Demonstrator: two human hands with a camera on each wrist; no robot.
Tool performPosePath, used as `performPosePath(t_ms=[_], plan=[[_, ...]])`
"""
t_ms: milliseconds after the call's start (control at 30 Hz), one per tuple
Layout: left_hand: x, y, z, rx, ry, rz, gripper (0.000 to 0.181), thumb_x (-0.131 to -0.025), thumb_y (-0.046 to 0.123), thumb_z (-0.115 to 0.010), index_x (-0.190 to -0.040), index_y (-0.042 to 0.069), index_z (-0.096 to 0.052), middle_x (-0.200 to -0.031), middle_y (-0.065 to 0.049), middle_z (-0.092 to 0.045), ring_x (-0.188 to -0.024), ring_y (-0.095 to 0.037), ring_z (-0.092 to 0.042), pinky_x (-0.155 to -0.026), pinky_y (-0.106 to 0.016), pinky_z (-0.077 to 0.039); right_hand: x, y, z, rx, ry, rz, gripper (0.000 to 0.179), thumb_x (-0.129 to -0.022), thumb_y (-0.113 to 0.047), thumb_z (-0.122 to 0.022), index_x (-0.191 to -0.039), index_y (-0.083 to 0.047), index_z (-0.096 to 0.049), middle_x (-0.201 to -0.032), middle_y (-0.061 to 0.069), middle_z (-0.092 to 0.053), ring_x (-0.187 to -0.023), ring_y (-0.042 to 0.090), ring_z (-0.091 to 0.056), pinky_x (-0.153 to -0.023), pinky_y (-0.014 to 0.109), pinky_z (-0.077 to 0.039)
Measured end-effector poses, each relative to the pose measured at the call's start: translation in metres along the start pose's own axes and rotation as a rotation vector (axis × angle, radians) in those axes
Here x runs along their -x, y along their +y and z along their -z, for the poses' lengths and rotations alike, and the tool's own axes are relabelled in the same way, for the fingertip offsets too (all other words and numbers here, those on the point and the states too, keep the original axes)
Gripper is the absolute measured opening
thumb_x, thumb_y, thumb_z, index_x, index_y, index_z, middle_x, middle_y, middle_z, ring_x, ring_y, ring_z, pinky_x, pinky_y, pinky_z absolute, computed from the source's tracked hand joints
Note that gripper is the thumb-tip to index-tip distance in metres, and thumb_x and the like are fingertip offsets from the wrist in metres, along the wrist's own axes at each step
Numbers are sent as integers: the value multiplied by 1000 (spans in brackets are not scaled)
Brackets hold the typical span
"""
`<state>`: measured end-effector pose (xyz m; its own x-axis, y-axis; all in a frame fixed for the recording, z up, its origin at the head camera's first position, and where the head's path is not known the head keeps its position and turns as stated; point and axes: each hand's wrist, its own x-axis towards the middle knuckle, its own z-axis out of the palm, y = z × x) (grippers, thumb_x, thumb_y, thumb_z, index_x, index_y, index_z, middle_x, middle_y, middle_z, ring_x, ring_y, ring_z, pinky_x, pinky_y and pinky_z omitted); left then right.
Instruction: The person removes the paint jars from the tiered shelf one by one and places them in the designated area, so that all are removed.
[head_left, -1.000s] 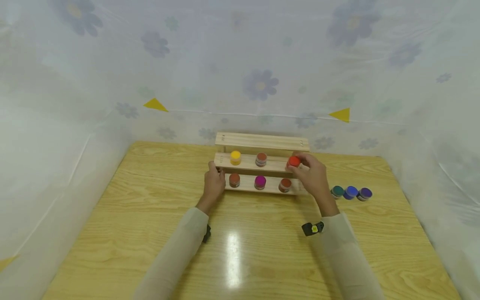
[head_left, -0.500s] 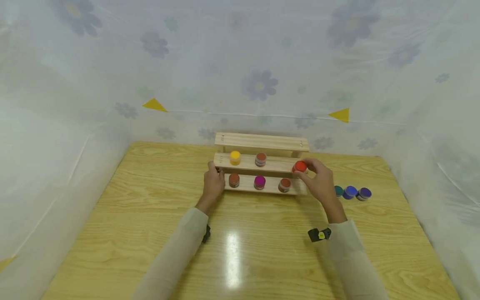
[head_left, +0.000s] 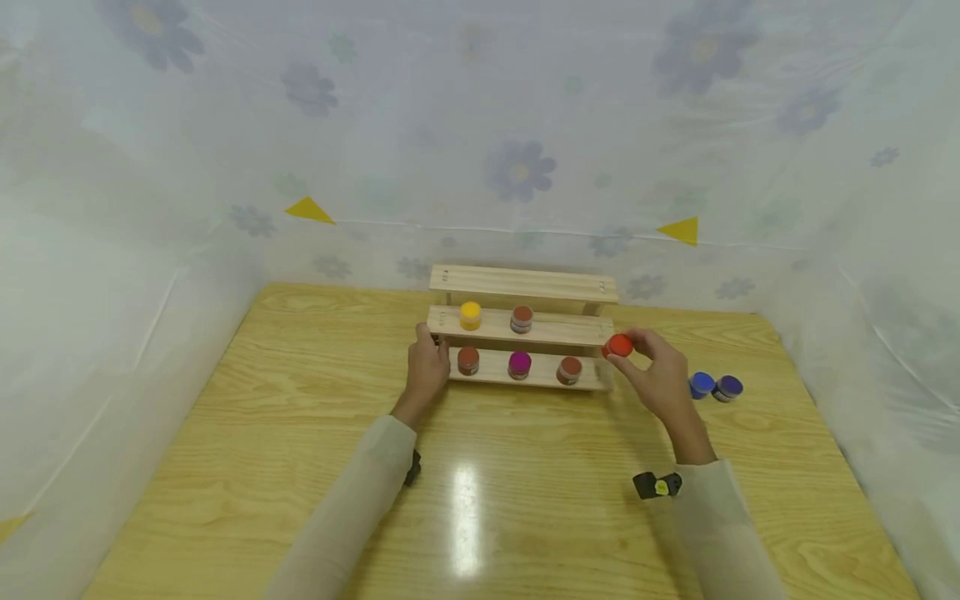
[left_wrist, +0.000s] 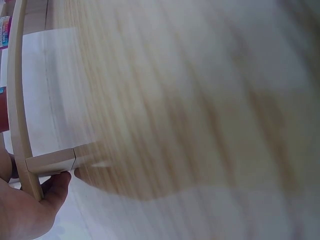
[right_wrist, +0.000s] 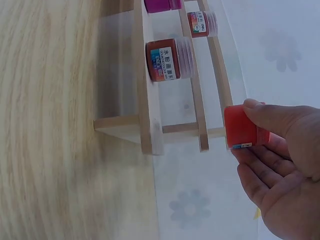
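The red jar is off the table, just beside the right end of the wooden rack, near the ends of the middle and lower shelves. The right hand pinches it between thumb and fingers, the other fingers loosely bent below. In the right wrist view a gap separates it from the middle shelf's end; whether it touches the top shelf, I cannot tell.

On the middle shelf, a stretch of wood runs from the brown jar to the right end; the yellow jar stands towards the left. The lower shelf carries a reddish-brown jar, a magenta jar and a rust jar, well apart. The left hand grips the rack's left end, fingers curled round the wood.

Right of the rack, near the right hand, the blue jar and purple jar stand side by side, short of the edge of the table. Wood spreads in front between the forearms; behind, the rack stands close to the flowered sheet.

The red jar is squat, bright red throughout, with a small strip of label showing.
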<state>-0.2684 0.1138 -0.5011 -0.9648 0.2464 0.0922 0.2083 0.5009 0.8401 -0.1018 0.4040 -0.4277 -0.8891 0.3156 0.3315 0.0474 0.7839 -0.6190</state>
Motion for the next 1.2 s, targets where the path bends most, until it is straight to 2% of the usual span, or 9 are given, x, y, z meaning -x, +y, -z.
performPosePath(t_ms=[267,367,600,733,967,1200], plan=[[0,0,0,2,-2,14,22,-100,12,-43,-119,2,-39,-119,-25,-60,-109,-35,-62,-84,-43,-54,11,11,5,18,27,7,41,-83,-15,-73,-117,2,-57,-113,24,-63,-105,42,-61,-89,56,-46],[0,0,-1,0,-5,25,22,-101,13,-43,-119,2,-39,-119,-24,-60,-108,-34,-62,-83,-42,-54,15,17,7,47,33,7,40,-83,-16,-73,-116,2,-58,-111,25,-64,-103,41,-62,-83,54,-48],[-1,-1,-2,4,-7,29,23,-101,13,-43,-120,2,-38,-119,-25,-59,-106,-33,-63,-81,-42,-54,26,23,15,24,0,-43,42,-86,-17,-71,-117,6,-56,-113,28,-62,-105,45,-59,-86,58,-46],[-1,-1,-2,7,-3,35,23,-100,13,-44,-119,3,-38,-119,-25,-60,-105,-33,-63,-81,-42,-54,33,27,19,33,12,-48,43,-85,-16,-72,-117,6,-56,-110,29,-64,-102,45,-61,-83,58,-47],[-1,0,-1,2,-6,51,22,-101,15,-44,-118,3,-39,-119,-26,-60,-101,-32,-64,-76,-41,-54,42,38,24,40,12,-81,43,-85,-16,-72,-117,6,-56,-112,29,-63,-103,44,-60,-86,57,-45],[-1,1,0,2,3,39,22,-100,12,-45,-118,2,-39,-120,-27,-59,-107,-34,-62,-82,-43,-54,50,48,27,46,0,-151,46,-86,-21,-71,-119,6,-56,-113,30,-62,-105,44,-58,-88,58,-44]])
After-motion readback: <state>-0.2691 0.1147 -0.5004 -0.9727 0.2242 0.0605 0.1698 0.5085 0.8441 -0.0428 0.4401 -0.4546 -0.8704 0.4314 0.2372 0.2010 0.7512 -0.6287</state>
